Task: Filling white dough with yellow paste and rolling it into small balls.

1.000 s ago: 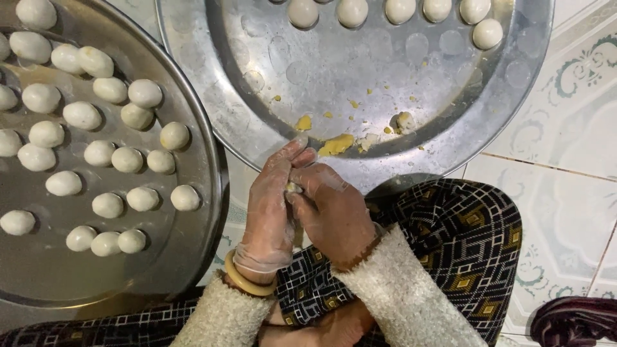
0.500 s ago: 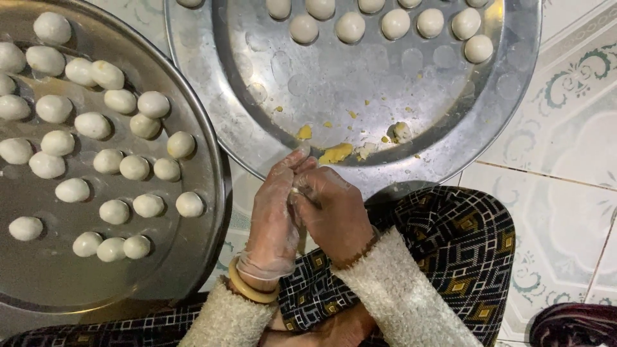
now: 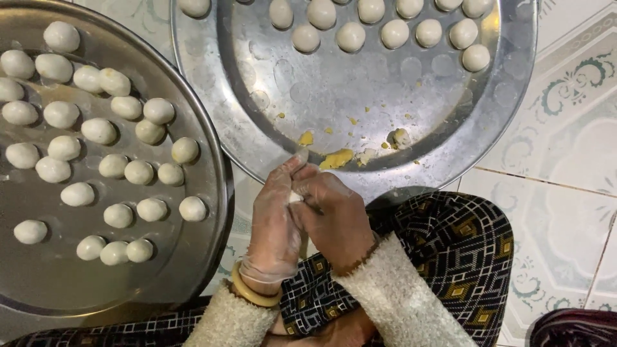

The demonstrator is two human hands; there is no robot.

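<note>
Two wide round metal trays fill most of the view. The upper tray (image 3: 514, 122) lies just beyond the fingertips, its near rim almost under them; a curved row of pale dough balls (image 3: 350, 36) sits along its far side, well apart from the fingers, while yellow crumbs of filling (image 3: 337, 159) and a small leftover lump (image 3: 400, 137) lie on the bare metal just ahead of the fingertips. The left tray (image 3: 212, 212) lies to the left of the fingers, its rim near the left wrist, and carries many more shaped balls (image 3: 138, 172) in loose rows — the nearest of them (image 3: 192, 208) sits just left of the hands.

Below the fingers a dark lap cloth with a geometric pattern (image 3: 450, 257) covers the person's knee, and patterned floor tiles (image 3: 565, 160) show to the right of the hands.

Both forearms come up from the lower edge in fuzzy cream sleeves (image 3: 392, 289). The left hand (image 3: 276, 225) wears a thin clear glove and a yellowish bangle (image 3: 252, 292) at the wrist. The right hand (image 3: 334, 222) presses against it, palm to palm — fingers of both are curled closed around a small white piece of dough (image 3: 295, 196), of which only a sliver shows between them
</note>
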